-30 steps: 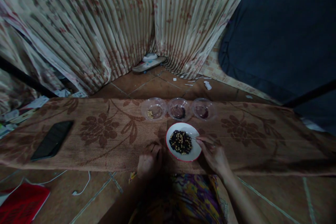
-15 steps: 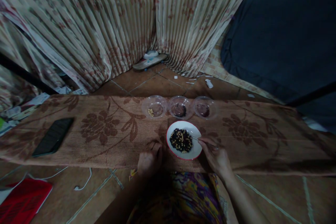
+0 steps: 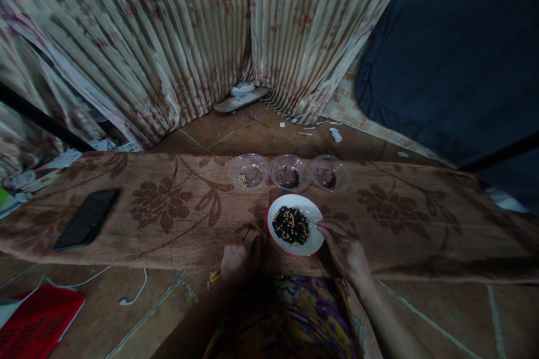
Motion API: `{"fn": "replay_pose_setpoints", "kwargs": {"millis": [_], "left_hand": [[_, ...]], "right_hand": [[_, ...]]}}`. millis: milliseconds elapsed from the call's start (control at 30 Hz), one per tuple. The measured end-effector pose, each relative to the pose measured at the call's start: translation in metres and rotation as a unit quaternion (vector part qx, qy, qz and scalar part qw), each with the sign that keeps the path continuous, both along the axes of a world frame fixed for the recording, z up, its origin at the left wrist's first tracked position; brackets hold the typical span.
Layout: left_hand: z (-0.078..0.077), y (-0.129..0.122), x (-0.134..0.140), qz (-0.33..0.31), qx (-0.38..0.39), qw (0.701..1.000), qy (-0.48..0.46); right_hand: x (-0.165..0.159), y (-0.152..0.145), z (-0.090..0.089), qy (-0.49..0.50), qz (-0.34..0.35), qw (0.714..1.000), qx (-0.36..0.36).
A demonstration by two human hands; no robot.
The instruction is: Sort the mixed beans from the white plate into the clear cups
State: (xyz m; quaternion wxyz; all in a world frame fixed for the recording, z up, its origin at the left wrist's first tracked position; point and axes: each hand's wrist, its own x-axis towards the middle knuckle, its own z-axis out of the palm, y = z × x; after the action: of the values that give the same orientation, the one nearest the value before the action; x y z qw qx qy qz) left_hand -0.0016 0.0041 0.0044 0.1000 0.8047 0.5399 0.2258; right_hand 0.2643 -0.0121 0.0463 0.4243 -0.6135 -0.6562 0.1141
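A white bowl with a red rim (image 3: 314, 241) stands on the cloth, holding a mixed heap of dark and yellowish bean-like grains (image 3: 290, 225). At its right side my right hand (image 3: 347, 249) is closed on thin metal tweezers (image 3: 312, 220), whose tips reach in beside the heap. My left hand (image 3: 241, 252) rests curled on the cloth left of the bowl, with nothing visible in it. Behind the bowl, three clear plastic bowls stand in a row: the left one (image 3: 255, 168) has a few yellowish grains, the middle one (image 3: 286, 165) dark grains, the right one (image 3: 327, 168) dark reddish grains.
A brown flower-patterned cloth (image 3: 181, 247) covers the narrow table. A dark phone (image 3: 87, 219) lies at its left end. On the tiled floor are a skateboard (image 3: 241, 101), white scraps (image 3: 336, 134), a red bag (image 3: 42, 322) and a white cable (image 3: 138, 294). Striped curtains (image 3: 202, 28) hang behind.
Both hands and the tweezers stay almost where they were. The whole view has shifted very slightly; the grains and bowls look unchanged.
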Motion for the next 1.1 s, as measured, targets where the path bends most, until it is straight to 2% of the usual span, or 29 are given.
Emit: {"fn": "replay_pose_setpoints", "kwargs": {"millis": [133, 233, 400, 533, 600, 700, 900, 1100], "left_hand": [[0.0, 0.0, 0.0, -0.002, 0.003, 1.0, 0.0], [-0.001, 0.0, -0.001, -0.004, 0.005, 1.0, -0.009], [-0.007, 0.002, -0.002, 0.0, 0.017, 1.0, -0.022], [-0.01, 0.002, -0.002, -0.002, 0.036, 0.999, -0.025], [-0.008, 0.001, -0.002, 0.002, 0.037, 0.999, -0.016], [-0.004, -0.001, -0.002, 0.003, 0.025, 1.0, 0.004], [-0.002, 0.0, 0.0, 0.007, 0.0, 1.0, 0.011], [-0.002, 0.0, 0.0, 0.002, 0.004, 1.0, 0.004]], "right_hand": [[0.003, -0.003, 0.007, 0.05, -0.006, 0.999, -0.018], [0.013, 0.004, 0.019, 0.068, -0.042, 0.997, -0.008], [0.046, 0.046, 0.039, 0.074, -0.127, 0.986, 0.083], [0.057, 0.073, 0.045, 0.108, -0.141, 0.981, 0.075], [0.048, 0.07, 0.045, 0.133, -0.137, 0.979, 0.071], [0.024, 0.049, 0.041, 0.163, -0.115, 0.978, 0.058], [-0.011, 0.006, 0.024, 0.115, 0.03, 0.991, -0.061], [-0.009, 0.005, 0.011, 0.072, 0.015, 0.996, -0.06]]}}
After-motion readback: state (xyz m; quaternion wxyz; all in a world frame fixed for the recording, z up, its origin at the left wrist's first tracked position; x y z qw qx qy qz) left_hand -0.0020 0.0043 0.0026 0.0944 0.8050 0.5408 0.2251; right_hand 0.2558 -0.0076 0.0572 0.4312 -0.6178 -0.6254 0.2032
